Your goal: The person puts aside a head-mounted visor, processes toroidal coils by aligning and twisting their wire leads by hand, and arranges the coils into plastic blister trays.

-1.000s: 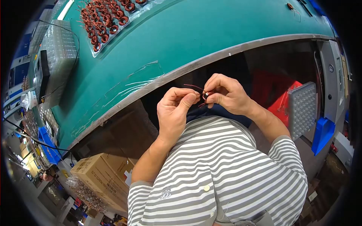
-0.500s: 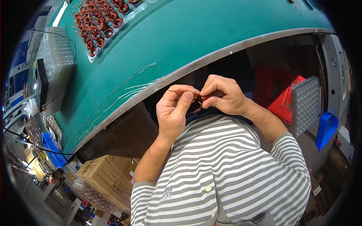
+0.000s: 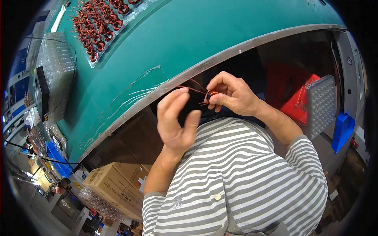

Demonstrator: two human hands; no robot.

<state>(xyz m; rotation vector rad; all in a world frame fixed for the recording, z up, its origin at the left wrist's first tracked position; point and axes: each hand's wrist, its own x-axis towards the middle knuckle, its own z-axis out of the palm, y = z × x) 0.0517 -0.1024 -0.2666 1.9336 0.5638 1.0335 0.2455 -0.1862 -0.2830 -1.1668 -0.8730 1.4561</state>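
Note:
My right hand (image 3: 233,94) pinches a small ring coil (image 3: 212,93) wound with copper-red wire, just beyond the table's front edge. Long dark red wire ends stick out from the coil to the left, and shorter ones point down-left. My left hand (image 3: 173,120) is left of the coil with thumb and fingers spread apart, nothing between them. The tips of the long wires reach close to its fingertips; whether they touch is unclear.
On the green table (image 3: 189,43) lies a clear tray of several copper coils (image 3: 98,27). Stacked clear trays (image 3: 57,74) stand at the left, a cardboard box (image 3: 114,188) below. At the right are a red chair (image 3: 289,94), an upright clear tray (image 3: 321,106) and a blue bin (image 3: 342,131).
My left hand has let go of the coil's wire, opened and moved a little left. My right hand still holds the coil. The view has shifted slightly.

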